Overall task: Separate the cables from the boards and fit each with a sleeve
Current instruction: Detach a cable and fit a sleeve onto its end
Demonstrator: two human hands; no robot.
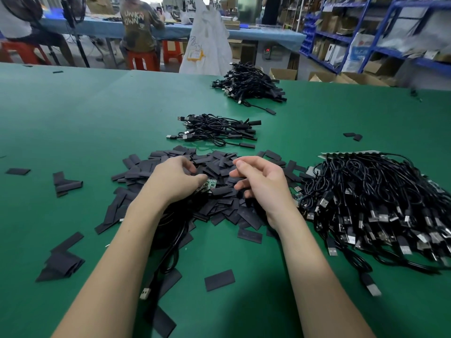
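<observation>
On the green bench (73,118), the left hand (175,181) pinches a small green board (210,184) above the pile of black sleeves (219,164). The right hand (261,181) hovers beside it, fingers loosely curled, holding nothing. A big cable bundle (371,203) lies far right. A shirt (136,23) behind reads "UNKNOWN".

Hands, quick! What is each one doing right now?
Left hand: pinches a small green board with a cable attached.
Right hand: fingers loosely curled, holding nothing, above the sleeve pile.
</observation>
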